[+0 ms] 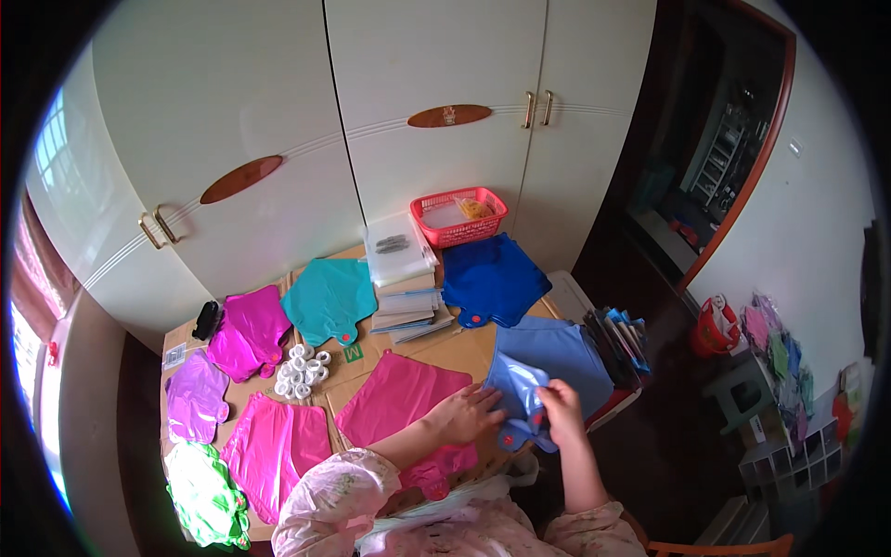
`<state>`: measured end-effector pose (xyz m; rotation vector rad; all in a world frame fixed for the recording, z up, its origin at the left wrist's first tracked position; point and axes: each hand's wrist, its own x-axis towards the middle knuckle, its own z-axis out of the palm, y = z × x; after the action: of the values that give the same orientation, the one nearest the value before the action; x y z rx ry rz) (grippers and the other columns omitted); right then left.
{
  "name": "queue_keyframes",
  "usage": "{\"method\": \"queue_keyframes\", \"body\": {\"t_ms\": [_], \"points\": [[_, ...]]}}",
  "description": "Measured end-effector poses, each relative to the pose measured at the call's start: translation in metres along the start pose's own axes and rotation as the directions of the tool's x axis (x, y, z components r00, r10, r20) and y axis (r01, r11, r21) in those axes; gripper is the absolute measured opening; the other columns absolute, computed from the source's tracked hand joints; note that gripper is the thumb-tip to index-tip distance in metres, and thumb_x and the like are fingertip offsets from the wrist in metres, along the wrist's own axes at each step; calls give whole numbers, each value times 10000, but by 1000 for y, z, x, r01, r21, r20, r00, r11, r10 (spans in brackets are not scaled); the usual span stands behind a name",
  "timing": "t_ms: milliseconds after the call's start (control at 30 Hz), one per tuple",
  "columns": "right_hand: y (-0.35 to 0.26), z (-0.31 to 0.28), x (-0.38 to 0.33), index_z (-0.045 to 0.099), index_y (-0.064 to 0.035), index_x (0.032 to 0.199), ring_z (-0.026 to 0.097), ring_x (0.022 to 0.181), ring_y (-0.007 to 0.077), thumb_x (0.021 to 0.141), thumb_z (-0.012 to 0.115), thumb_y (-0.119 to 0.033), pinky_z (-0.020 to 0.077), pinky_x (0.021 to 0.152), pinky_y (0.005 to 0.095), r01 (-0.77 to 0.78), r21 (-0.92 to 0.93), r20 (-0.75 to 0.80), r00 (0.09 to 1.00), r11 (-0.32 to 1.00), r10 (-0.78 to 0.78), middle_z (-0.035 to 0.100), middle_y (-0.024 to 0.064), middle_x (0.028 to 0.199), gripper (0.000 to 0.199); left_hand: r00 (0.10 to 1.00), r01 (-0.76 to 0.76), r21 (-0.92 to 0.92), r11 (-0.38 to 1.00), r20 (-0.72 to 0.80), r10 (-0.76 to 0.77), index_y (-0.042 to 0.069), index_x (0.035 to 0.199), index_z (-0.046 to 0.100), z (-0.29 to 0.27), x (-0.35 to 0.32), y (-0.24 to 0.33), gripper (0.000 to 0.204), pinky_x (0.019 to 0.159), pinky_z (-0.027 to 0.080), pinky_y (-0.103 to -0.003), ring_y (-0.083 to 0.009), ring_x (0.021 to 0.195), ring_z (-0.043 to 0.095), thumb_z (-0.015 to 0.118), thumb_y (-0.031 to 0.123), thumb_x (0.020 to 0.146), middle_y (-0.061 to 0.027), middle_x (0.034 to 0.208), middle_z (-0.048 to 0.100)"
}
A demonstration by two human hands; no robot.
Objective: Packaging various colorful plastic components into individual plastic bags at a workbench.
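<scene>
A stack of light-blue flat plastic pieces [557, 357] lies at the right end of the cardboard-covered table. My right hand [562, 415] pinches the edge of a shiny light-blue plastic piece [516, 379], which is folded up over the stack's near part. My left hand [469, 415] lies with its fingers stretched out beside that piece's left edge, over the corner of a pink plastic piece [399, 395]. Below the hands, light-blue rounded tabs with red dots show. Whether the left fingertips press on the blue piece, I cannot tell.
Other plastic stacks in dark blue [492, 278], teal [329, 295], magenta [249, 330], purple [196, 397] and green [206, 497] surround several small white rolls [302, 373]. A red basket [458, 234] and stacked cards [408, 311] stand at the back. Dark packets [617, 343] flank the right edge.
</scene>
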<state>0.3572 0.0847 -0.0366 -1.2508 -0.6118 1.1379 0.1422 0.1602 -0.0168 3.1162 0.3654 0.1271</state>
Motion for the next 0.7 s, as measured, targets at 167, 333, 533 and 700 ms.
{"method": "queue_keyframes", "body": {"t_ms": [167, 333, 533, 700], "points": [[-59, -66, 17, 594, -67, 826, 556, 690, 107, 769, 702, -115, 460, 657, 254, 174, 106, -174, 973, 979, -154, 583, 3, 783, 131, 1000, 14, -38, 999, 27, -13, 355, 1374, 415, -11, -5, 9, 445, 1065, 305, -531, -382, 1307, 383, 455, 408, 934, -249, 1372, 415], [-157, -175, 44, 592, -84, 852, 526, 786, 86, 848, 637, -125, 425, 738, 247, 469, -216, -362, 776, 856, -516, 571, -19, 826, 61, 1000, 8, 0, 1000, 0, -8, 363, 1381, 408, -7, -1, 13, 496, 1055, 315, -529, -385, 1292, 394, 478, 481, 905, -249, 1368, 414], [-230, -118, 80, 581, -7, 1044, 611, 895, 150, 932, 546, -130, 474, 768, 287, 443, -839, -28, 542, 314, -840, 646, 71, 958, 170, 999, -1, -37, 999, -35, 0, 350, 1360, 444, -9, 0, 15, 517, 1035, 336, -517, -382, 1276, 406, 492, 531, 878, -243, 1349, 433], [-194, 37, 120, 558, -85, 983, 645, 850, 308, 903, 531, -167, 513, 693, 433, 405, -903, 394, 646, -143, -654, 660, 130, 865, 118, 999, 21, -88, 996, -31, -23, 299, 1305, 516, -10, 2, 15, 511, 1032, 336, -515, -397, 1264, 414, 484, 559, 866, -242, 1301, 486]]}}
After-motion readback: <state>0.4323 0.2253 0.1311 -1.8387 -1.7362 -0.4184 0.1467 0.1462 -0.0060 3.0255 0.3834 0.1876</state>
